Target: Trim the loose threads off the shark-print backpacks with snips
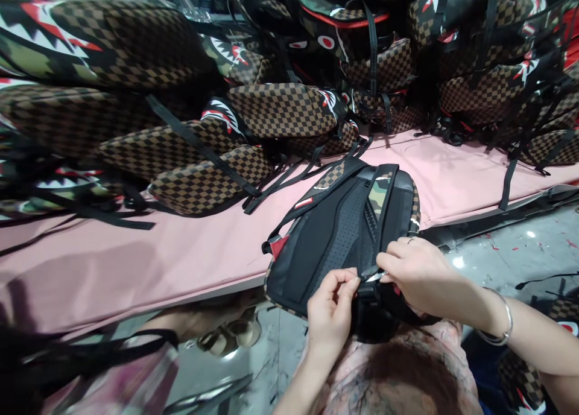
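A black-backed backpack [335, 240] lies with its padded back and shoulder straps facing up, partly on the pink table edge and partly over my lap. Checkered and camouflage patches show along its sides and straps. At its near end, the thumb and fingers of my left hand [333, 297] pinch the edge of a black backpack strap. My right hand [414, 270] is closed around small silver thread snips [374, 277], mostly hidden by the fingers. Their bright blade points at my left fingertips, close to the strap.
Checkered backpacks [283, 110] with shark-mouth prints are piled along the back of the pink-covered table [181, 258], straps dangling. Another person's sandaled foot [244, 330] shows below. Scraps litter the grey floor [497, 246]. More bags [520, 379] lie at the lower right.
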Motion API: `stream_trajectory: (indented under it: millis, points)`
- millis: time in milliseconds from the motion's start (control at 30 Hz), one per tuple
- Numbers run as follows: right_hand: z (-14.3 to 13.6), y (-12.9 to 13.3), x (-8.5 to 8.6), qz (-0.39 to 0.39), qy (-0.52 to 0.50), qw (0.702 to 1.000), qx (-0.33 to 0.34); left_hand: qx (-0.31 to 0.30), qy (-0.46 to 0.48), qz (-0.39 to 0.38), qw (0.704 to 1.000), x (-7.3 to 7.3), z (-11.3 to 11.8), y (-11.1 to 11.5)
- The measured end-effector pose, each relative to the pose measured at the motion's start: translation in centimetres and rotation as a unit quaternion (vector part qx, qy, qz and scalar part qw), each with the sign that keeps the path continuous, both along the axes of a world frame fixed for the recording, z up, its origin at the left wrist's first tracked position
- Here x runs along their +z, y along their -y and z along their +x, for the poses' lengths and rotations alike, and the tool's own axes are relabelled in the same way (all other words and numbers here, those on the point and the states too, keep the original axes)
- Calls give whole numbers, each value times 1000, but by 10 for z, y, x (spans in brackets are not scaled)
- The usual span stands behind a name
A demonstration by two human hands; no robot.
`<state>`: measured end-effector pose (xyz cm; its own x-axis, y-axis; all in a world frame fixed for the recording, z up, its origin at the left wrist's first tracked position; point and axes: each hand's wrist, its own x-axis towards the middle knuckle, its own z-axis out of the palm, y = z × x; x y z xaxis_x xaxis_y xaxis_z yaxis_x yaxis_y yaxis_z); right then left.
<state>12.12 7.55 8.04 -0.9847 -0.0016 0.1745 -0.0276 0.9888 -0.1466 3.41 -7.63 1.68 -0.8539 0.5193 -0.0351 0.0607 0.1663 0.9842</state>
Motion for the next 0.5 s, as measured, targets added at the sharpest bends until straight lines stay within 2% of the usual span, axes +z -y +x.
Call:
stream_trajectory:
  millis: [167,300,400,500]
  points:
    - [-1,2,-4,5,12,1000,10,4,21,12,1000,-1,0,-3]
    - [1,-1,-9,-30,5,1000,1,0,137,72,988,3,0,-5]
    - [8,-9,-10,-147,-45,987,-41,-2,258,137,957,8,-1,-7]
    - [19,-10,-13,-320,-60,942,-78,-7,328,188,926,15,-3,-8]
